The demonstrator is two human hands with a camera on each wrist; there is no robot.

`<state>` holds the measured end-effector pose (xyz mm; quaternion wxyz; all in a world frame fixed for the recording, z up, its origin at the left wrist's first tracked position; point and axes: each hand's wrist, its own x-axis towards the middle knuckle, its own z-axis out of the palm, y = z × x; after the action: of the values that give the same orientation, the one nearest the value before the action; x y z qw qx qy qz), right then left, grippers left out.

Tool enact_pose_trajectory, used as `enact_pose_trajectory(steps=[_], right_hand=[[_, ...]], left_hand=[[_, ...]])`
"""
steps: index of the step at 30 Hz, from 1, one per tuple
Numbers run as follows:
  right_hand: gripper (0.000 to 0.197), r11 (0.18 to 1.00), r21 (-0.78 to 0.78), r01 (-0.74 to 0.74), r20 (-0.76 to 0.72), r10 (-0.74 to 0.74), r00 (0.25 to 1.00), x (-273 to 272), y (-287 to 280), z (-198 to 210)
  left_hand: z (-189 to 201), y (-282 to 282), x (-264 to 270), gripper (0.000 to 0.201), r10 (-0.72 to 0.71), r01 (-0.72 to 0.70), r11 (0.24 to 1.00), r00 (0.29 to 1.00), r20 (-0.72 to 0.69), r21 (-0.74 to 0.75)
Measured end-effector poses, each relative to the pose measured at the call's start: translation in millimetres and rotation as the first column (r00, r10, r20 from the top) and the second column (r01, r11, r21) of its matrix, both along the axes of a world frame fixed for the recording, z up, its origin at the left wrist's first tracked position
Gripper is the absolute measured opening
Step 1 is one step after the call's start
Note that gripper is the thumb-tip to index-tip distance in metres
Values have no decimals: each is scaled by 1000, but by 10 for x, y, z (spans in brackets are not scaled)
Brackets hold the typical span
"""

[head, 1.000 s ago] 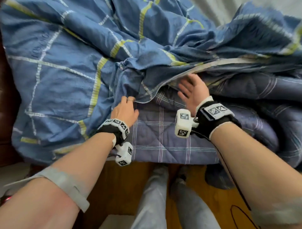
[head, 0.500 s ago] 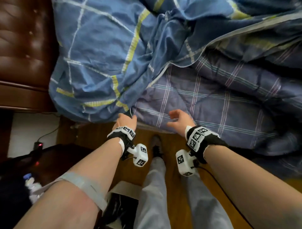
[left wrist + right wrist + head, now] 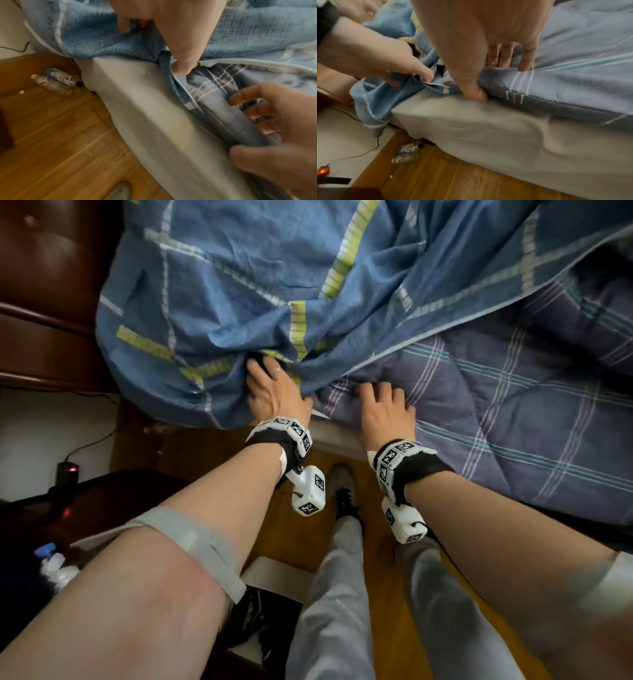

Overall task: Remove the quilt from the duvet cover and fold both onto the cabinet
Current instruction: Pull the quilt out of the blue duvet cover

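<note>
The blue duvet cover (image 3: 239, 285) with yellow-green and white stripes lies rumpled on the bed. Its opening shows the dark plaid quilt (image 3: 496, 412) inside. My left hand (image 3: 270, 385) grips a bunch of the cover at its near corner. In the left wrist view the thumb and fingers of the left hand (image 3: 154, 47) pinch the blue cloth. My right hand (image 3: 376, 402) grips the quilt's near edge just right of it. In the right wrist view the right hand (image 3: 488, 78) has its thumb under the quilt (image 3: 573, 88) and its fingers on top.
The mattress side in a grey sheet (image 3: 471, 128) drops to a wooden floor (image 3: 274, 535). A brown padded headboard (image 3: 44, 285) stands at the left, with a dark cabinet top (image 3: 102, 498) below it. Bottles (image 3: 58, 81) and a cable lie by the bed's corner. My legs (image 3: 335, 594) stand close.
Both hands came back from the cover's opening to the bed's near edge. The left hand took hold of the cover's corner and the right hand closed on the quilt's edge.
</note>
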<state>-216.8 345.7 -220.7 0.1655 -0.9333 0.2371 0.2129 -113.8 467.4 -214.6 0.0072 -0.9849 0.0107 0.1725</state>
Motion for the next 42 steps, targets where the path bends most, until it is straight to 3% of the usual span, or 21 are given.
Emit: enact_pose_trajectory(steps=[2, 6, 12, 17, 23, 27, 30, 33, 36, 39, 42], right_hand=[[37, 999, 42, 29, 8, -30, 1000, 90, -93, 30], [34, 977, 118, 175, -91, -165, 982, 272, -391, 258], [28, 984, 111, 137, -40, -133, 990, 139, -506, 594], [35, 989, 50, 138, 41, -140, 989, -224, -842, 857], [24, 967, -119, 226, 172, -205, 964, -785, -1646, 1186], [23, 918, -196, 344, 126, -324, 938, -1181, -2109, 1229], [26, 909, -193, 370, 62, -365, 929, -1247, -2181, 1149], [34, 932, -154, 327, 49, -324, 945, -1107, -1972, 1086], [49, 971, -67, 228, 121, -219, 968, -886, -1581, 1106], [64, 1000, 1, 22, 145, -22, 989, -644, -1134, 1128], [72, 992, 24, -121, 108, 118, 987, -405, -676, 1105]], left_hand=[[-26, 69, 41, 109, -42, 42, 999, 998, -47, 8], [34, 241, 44, 95, -92, 92, 996, 996, 20, 12], [234, 172, 144, 75, -50, 48, 999, 994, 95, 26], [475, 51, 196, 56, -135, 126, 990, 976, 173, 63], [765, -22, 58, 65, -257, 246, 964, 959, 119, 98], [937, -99, 17, 76, -240, 226, 962, 968, 78, 150], [1050, -186, -25, 88, -202, 206, 971, 979, -42, 125], [1098, -252, -109, 103, -61, 47, 995, 985, -164, -89], [1113, -255, -102, 85, 57, -103, 960, 982, -178, -261], [1137, -274, -16, 49, 30, -61, 966, 992, -126, -251], [1201, -341, 171, 52, 56, -99, 972, 978, -202, -212]])
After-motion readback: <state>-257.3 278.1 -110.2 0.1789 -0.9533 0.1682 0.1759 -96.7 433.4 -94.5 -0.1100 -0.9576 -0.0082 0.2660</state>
